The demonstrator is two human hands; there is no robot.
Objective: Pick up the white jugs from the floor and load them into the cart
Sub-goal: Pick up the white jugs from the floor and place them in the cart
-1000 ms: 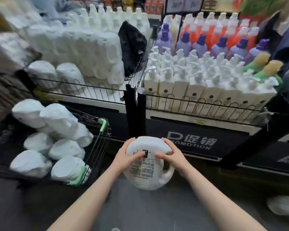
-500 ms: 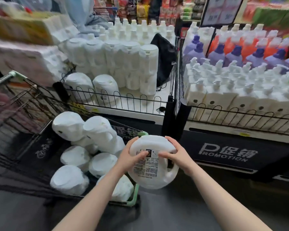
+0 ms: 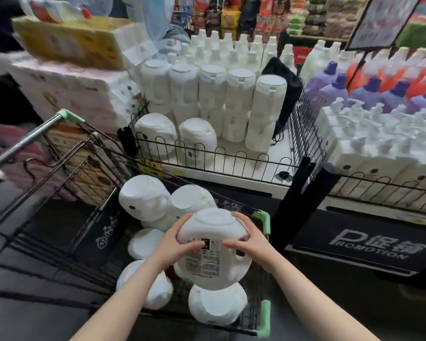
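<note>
Both hands grip one white jug (image 3: 213, 244), held on its side with its flat base turned away and its label facing up. The left hand (image 3: 175, 247) clasps the left flank, thumb lying across the label; the right hand (image 3: 249, 244) clasps the right flank just above the handle loop, thumb also on the label. The jug hangs over the near right part of the cart (image 3: 265, 222), above the jugs already inside.

The step in hand looks like lowering this jug onto the load. To do it well, keep both hands on it until it has support underneath, since the body is broad, smooth and probably heavy if full. The loaded jugs (image 3: 145, 200) lie in a loose heap: two stacked high at the far side, others low on the left, and one (image 3: 217, 306) directly below the held jug. A sensible target is the hollow between the far pair and that near one, so that the new jug beds against its neighbours instead of perching on a rounded top.

Lower it slowly, base first as it is now held, and let it settle before easing the fingers out sideways. Watch the right fingers near the cart's green corner guard (image 3: 266, 316) and the wire wall, where they could be pinched
</note>
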